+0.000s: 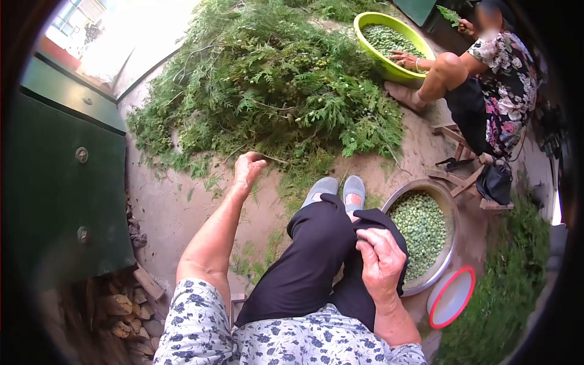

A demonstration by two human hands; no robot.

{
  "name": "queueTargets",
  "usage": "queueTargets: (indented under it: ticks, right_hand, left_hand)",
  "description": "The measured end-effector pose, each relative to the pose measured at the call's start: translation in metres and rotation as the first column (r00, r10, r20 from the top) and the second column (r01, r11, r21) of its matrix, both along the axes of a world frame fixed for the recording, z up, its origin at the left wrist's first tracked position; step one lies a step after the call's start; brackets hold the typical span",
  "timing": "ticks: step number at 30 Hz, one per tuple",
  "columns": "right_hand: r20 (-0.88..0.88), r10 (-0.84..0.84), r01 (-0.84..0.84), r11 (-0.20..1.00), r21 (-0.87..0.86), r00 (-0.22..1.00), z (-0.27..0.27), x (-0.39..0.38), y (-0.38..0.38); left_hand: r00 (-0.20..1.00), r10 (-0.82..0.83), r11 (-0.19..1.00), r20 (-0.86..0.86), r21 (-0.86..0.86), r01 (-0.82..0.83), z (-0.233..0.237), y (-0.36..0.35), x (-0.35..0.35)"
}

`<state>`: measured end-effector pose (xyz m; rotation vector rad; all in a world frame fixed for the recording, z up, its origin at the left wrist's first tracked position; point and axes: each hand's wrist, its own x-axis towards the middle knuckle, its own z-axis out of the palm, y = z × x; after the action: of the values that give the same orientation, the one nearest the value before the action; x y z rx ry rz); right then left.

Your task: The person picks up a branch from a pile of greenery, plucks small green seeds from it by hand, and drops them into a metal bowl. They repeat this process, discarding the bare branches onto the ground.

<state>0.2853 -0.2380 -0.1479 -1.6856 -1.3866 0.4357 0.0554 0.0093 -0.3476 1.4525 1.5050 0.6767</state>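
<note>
My left hand (248,169) reaches forward to the near edge of a large pile of green branches (261,85). Its fingers are pinched on a thin twig (275,159) that sticks out to the right. Above my right knee, my right hand (383,258) is closed, thumb against the curled fingers; what it holds, if anything, is too small to make out. To the right of that hand, a wide metal basin (451,243) stands on the ground, full of small green cones (420,234).
A co-worker (508,91) sits on a wooden stool (465,182), one hand in a yellow-green basin (359,30). A red-rimmed white bowl (451,297) rests beside the metal basin. More greenery (511,274) lies at right. Green cabinets (73,182) and chopped wood (125,310) are at left.
</note>
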Motion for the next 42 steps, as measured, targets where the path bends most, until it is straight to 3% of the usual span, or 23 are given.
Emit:
queueTargets:
  ticks: [2,6,8,10,11,12,15,17,18,20,22,24,27,28,30,31,35,42]
  right_hand:
    - [-0.025,-0.006,0.005,1.000,-0.024,1.000,0.003,0.003,0.003]
    - [-0.066,-0.021,0.016,0.996,-0.088,0.998,0.003,0.013,0.005]
    - [-0.093,-0.007,-0.001,0.996,-0.086,0.996,0.002,0.019,0.006]
    - [-0.064,0.022,-0.025,0.998,-0.055,0.998,0.000,0.024,0.009]
    - [-0.063,0.016,-0.020,0.998,-0.066,0.998,0.000,0.026,0.012]
    - [-0.070,0.024,-0.029,0.996,-0.083,0.997,0.004,0.028,0.015]
    - [-0.097,0.047,-0.059,0.990,-0.126,0.994,0.016,0.030,0.021]
    - [-0.113,0.057,-0.074,0.985,-0.153,0.992,0.020,0.032,0.023]
    - [-0.114,0.050,-0.068,0.985,-0.159,0.992,0.016,0.031,0.023]
    - [-0.135,0.045,-0.057,0.994,-0.089,0.990,0.004,0.027,0.019]
    - [-0.148,0.043,-0.058,0.994,-0.097,0.988,0.002,0.025,0.016]
    - [-0.147,0.074,-0.086,0.993,-0.078,0.986,0.000,0.028,0.014]
    - [-0.095,0.054,-0.064,0.993,-0.102,0.994,0.003,0.025,0.012]
    - [-0.079,0.043,-0.052,0.993,-0.105,0.996,0.003,0.024,0.010]
    - [-0.064,0.027,-0.033,0.995,-0.099,0.998,0.003,0.022,0.008]
    - [-0.043,0.026,-0.029,0.997,-0.066,0.999,0.002,0.021,0.007]
    - [-0.017,0.014,-0.014,1.000,0.004,1.000,-0.001,0.017,0.001]
    - [-0.048,-0.019,0.022,0.998,0.059,0.999,-0.007,0.010,-0.004]
  left_hand:
    - [0.939,-0.075,0.989,-0.337,0.097,0.114,0.009,0.014,0.013]
    - [0.893,-0.079,0.962,-0.443,0.201,0.185,-0.015,0.070,0.039]
    - [0.738,-0.077,0.915,-0.671,0.247,0.319,-0.006,0.085,0.064]
    - [0.857,-0.013,0.764,-0.514,0.548,0.340,-0.021,0.108,0.088]
    - [0.728,0.012,0.698,-0.686,0.527,0.485,-0.020,0.117,0.097]
    - [0.690,-0.049,0.679,-0.722,0.483,0.553,-0.021,0.131,0.107]
    - [0.665,0.025,0.722,-0.746,0.474,0.504,-0.052,0.141,0.123]
    - [0.472,-0.202,0.830,-0.858,0.105,0.547,-0.036,0.132,0.125]
    - [0.423,-0.195,0.794,-0.885,0.110,0.597,-0.041,0.127,0.119]
    - [0.467,-0.394,0.772,-0.791,-0.010,0.635,-0.061,0.115,0.106]
    - [0.626,-0.270,0.822,-0.732,0.162,0.545,-0.056,0.081,0.104]
    - [0.728,-0.345,0.917,-0.593,-0.047,0.396,-0.045,0.051,0.099]
    - [0.886,-0.254,0.919,-0.387,0.188,0.346,-0.024,0.007,0.083]
    - [0.888,-0.255,0.918,-0.383,0.193,0.347,-0.018,-0.004,0.079]
    - [0.977,-0.213,0.977,-0.013,0.026,0.213,0.000,-0.023,0.070]
    - [0.973,-0.186,0.976,0.140,-0.084,0.199,0.015,-0.034,0.065]
    - [0.956,-0.040,0.972,0.292,-0.211,0.105,0.079,-0.072,0.053]
    - [0.851,0.111,0.975,0.514,-0.223,0.007,0.171,-0.121,0.039]
